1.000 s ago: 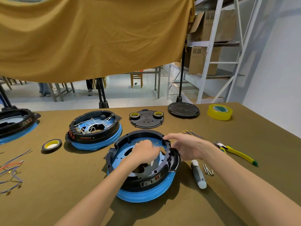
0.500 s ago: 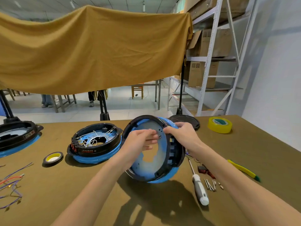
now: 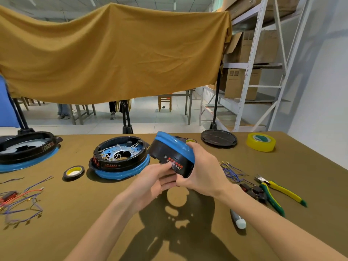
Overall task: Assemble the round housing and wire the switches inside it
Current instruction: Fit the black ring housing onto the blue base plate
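Above the table, round housing tilted, interior hidden, both hands' grip holding it, left hand, right hand.

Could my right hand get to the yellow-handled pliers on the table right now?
Probably not at once: the right hand grips the lifted black and blue round housing together with the left hand. The yellow-handled pliers lie uncovered on the right, so the path looks free once it lets go.
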### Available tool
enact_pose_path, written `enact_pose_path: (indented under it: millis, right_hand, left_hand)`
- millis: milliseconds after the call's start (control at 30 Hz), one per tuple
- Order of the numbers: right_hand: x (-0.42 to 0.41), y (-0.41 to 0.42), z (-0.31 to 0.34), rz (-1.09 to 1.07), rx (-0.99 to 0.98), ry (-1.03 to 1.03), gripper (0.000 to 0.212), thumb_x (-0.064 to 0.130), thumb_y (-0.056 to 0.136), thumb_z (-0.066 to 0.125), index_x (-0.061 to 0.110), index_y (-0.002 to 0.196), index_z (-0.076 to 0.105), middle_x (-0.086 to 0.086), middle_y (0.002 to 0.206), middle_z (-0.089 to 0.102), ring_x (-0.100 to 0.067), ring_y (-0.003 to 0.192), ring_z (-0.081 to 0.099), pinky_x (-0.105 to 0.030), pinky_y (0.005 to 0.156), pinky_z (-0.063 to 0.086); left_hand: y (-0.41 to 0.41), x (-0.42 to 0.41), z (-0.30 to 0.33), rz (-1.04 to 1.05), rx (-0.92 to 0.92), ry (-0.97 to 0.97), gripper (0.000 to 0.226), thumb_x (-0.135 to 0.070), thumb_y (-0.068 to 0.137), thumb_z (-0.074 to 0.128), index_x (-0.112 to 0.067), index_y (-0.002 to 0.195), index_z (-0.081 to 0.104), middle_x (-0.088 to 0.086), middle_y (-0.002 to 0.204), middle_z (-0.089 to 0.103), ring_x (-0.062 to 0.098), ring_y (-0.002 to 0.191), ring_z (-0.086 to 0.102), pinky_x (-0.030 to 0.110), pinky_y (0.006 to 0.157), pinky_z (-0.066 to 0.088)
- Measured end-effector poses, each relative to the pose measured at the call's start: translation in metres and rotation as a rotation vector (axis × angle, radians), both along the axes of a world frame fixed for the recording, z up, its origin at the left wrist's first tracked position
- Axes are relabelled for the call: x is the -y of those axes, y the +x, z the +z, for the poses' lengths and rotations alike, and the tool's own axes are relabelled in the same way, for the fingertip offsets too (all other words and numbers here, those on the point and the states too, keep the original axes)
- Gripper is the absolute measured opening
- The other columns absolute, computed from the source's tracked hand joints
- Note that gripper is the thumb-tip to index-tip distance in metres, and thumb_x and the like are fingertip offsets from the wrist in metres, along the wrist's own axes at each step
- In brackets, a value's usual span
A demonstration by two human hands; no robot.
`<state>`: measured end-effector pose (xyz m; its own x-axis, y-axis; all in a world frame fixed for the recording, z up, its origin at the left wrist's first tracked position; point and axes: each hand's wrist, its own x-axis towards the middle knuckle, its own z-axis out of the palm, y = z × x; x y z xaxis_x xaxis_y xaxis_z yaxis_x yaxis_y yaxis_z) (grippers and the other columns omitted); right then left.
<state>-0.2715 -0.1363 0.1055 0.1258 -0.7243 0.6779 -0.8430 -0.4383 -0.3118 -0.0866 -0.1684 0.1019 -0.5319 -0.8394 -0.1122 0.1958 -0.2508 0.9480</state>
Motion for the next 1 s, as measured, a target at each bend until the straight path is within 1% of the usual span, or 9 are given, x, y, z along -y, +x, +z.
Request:
enact_pose_path:
  millis: [167, 233, 333, 467, 567, 733, 800, 867, 1000]
  right_hand:
    - [0.005, -0.003, 0.001, -0.034, 0.578, 0.056, 0.075, 0.043, 0.064, 0.081, 0.018, 0.128, 0.054, 0.013, 0.107, 0.067, -0.001, 0.098, 0.067, -0.016, 0.082, 0.055]
    - [0.008, -0.006, -0.001, -0.11, 0.797, 0.142, 0.065, 0.042, 0.064, 0.082, 0.018, 0.12, 0.06, 0.009, 0.099, 0.072, -0.005, 0.091, 0.071, -0.024, 0.079, 0.058]
    - [0.01, -0.015, -0.009, -0.085, 1.097, 0.329, 0.032, 0.03, 0.075, 0.081, 0.007, 0.097, 0.073, -0.005, 0.084, 0.077, -0.028, 0.079, 0.074, -0.037, 0.067, 0.059]
    - [0.0, -0.014, -0.028, -0.101, 1.33, 0.596, 0.031, 0.035, 0.078, 0.078, 0.005, 0.081, 0.076, -0.009, 0.077, 0.076, -0.026, 0.068, 0.072, -0.037, 0.063, 0.053]
    - [-0.002, -0.012, -0.044, -0.094, 1.35, 0.741, 0.037, 0.038, 0.078, 0.076, 0.005, 0.094, 0.079, -0.011, 0.088, 0.079, -0.024, 0.071, 0.075, -0.032, 0.061, 0.054]
    - [0.008, -0.029, -0.054, -0.093, 1.336, 0.971, 0.044, 0.04, 0.082, 0.072, 0.004, 0.106, 0.068, -0.01, 0.083, 0.077, -0.023, 0.071, 0.074, -0.031, 0.066, 0.058]
    - [0.016, -0.039, -0.057, -0.121, 1.216, 1.044, 0.049, 0.043, 0.083, 0.069, 0.005, 0.113, 0.063, -0.011, 0.089, 0.076, -0.025, 0.084, 0.073, -0.036, 0.078, 0.06]
    - [0.023, -0.047, -0.058, -0.179, 1.057, 1.064, 0.049, 0.048, 0.084, 0.065, 0.007, 0.112, 0.063, -0.007, 0.09, 0.071, -0.022, 0.086, 0.067, -0.034, 0.079, 0.056]
    - [0.033, -0.057, -0.059, -0.303, 0.701, 1.034, 0.045, 0.056, 0.084, 0.062, 0.013, 0.094, 0.065, 0.002, 0.08, 0.062, -0.014, 0.076, 0.056, -0.028, 0.068, 0.043]
  left_hand:
    - [-0.004, 0.002, 0.016, 0.02, 0.007, -0.278, 0.028, -0.02, 0.106, 0.051, -0.011, 0.128, 0.068, 0.008, 0.118, 0.076, 0.023, 0.112, 0.072, 0.033, 0.095, 0.058]
    - [-0.009, 0.001, 0.02, 0.099, 0.169, -0.477, 0.025, -0.019, 0.106, 0.053, -0.019, 0.126, 0.068, -0.003, 0.112, 0.078, 0.012, 0.105, 0.073, 0.023, 0.088, 0.058]
    - [-0.018, -0.002, 0.016, 0.15, 0.431, -0.735, 0.025, -0.024, 0.105, 0.057, -0.025, 0.125, 0.07, -0.014, 0.111, 0.075, -0.002, 0.103, 0.067, 0.016, 0.088, 0.053]
    - [-0.028, -0.001, -0.002, 0.054, 0.712, -0.893, 0.035, -0.037, 0.105, 0.054, -0.028, 0.139, 0.059, -0.016, 0.127, 0.061, -0.002, 0.111, 0.058, 0.018, 0.095, 0.047]
    - [-0.032, 0.001, -0.015, -0.056, 0.833, -0.868, 0.045, -0.041, 0.105, 0.052, -0.028, 0.147, 0.051, -0.01, 0.137, 0.055, 0.004, 0.114, 0.057, 0.021, 0.096, 0.046]
    - [-0.033, 0.009, -0.034, -0.168, 0.989, -0.871, 0.044, -0.036, 0.105, 0.051, -0.016, 0.145, 0.056, 0.004, 0.139, 0.062, 0.018, 0.119, 0.061, 0.028, 0.099, 0.049]
    - [-0.034, 0.013, -0.04, -0.219, 1.055, -0.836, 0.047, -0.038, 0.105, 0.051, -0.013, 0.144, 0.055, 0.01, 0.135, 0.064, 0.022, 0.112, 0.064, 0.033, 0.099, 0.051]
    - [-0.035, 0.017, -0.045, -0.248, 1.092, -0.811, 0.054, -0.043, 0.104, 0.051, -0.014, 0.149, 0.049, 0.01, 0.136, 0.063, 0.021, 0.102, 0.065, 0.039, 0.1, 0.052]
    - [-0.037, 0.024, -0.055, -0.249, 1.12, -0.78, 0.057, -0.049, 0.101, 0.053, -0.018, 0.148, 0.047, 0.008, 0.144, 0.053, 0.023, 0.122, 0.057, 0.043, 0.107, 0.047]
